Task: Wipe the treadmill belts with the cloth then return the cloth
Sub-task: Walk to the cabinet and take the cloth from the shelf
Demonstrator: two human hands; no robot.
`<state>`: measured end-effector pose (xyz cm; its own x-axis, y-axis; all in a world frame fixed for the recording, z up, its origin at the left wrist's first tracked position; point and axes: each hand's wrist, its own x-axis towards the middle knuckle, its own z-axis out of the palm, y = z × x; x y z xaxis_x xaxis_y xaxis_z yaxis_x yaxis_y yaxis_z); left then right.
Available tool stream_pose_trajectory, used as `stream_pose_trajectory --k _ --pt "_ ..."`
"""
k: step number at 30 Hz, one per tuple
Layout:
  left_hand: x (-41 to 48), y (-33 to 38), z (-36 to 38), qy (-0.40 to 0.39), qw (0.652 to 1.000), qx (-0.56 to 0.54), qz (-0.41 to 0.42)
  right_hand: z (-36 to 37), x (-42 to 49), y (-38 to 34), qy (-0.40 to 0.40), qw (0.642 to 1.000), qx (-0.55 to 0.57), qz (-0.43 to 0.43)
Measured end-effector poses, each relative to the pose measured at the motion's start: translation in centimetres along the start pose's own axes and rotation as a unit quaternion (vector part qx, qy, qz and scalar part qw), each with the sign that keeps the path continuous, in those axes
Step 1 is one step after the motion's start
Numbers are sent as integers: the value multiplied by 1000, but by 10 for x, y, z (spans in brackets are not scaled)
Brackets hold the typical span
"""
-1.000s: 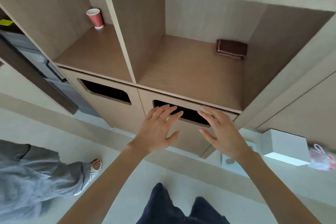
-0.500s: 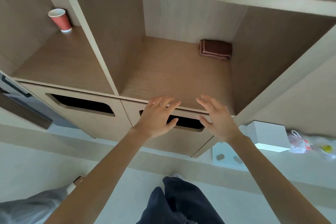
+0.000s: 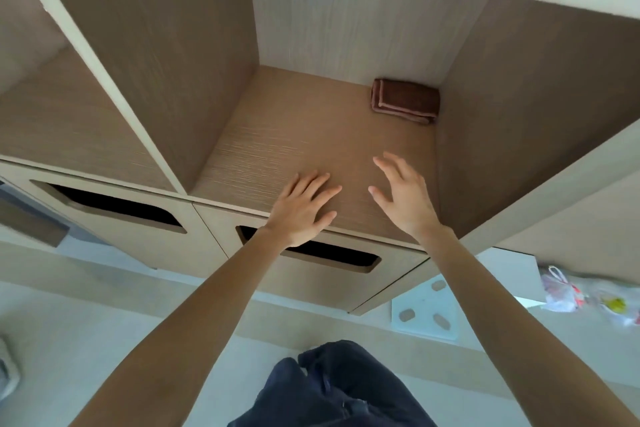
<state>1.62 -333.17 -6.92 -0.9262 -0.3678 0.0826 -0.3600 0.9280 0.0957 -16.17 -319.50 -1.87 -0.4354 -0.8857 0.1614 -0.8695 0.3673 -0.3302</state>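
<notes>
Hovering over the front edge of the shelf (image 3: 277, 135), left hand (image 3: 301, 208) and right hand (image 3: 405, 198) are spread wide, each grip empty. The folded brown cloth (image 3: 405, 100) lies far back in the right corner. The right hand's closer; best pinch every layer together.

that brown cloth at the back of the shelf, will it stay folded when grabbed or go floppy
The cloth is probably soft and floppy: it lies in stacked folds with rounded edges, so lifting by one corner would likely unfold it. It looks light, a small thin bundle. It should not roll or tip, lying flat on the shelf.
</notes>
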Motion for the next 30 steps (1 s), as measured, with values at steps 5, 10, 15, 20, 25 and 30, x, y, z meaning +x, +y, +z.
stream_pose_trajectory --k 5,10,15,20,25,30 --pt "21 -4 7 20 999 -5 -28 13 50 24 32 999 -5 35" --pt "40 -13 11 10 999 -14 -50 21 111 43 54 995 -13 78" --pt "56 -23 12 13 997 -18 -79 24 157 67 56 993 -36 102" --pt "63 -29 13 19 995 -29 -94 14 188 95 20 987 -62 149" --pt "70 -35 12 20 994 -31 -99 12 194 98 10 980 -158 118" --pt "67 -35 11 15 995 -27 -90 9 183 94 62 979 -183 67"
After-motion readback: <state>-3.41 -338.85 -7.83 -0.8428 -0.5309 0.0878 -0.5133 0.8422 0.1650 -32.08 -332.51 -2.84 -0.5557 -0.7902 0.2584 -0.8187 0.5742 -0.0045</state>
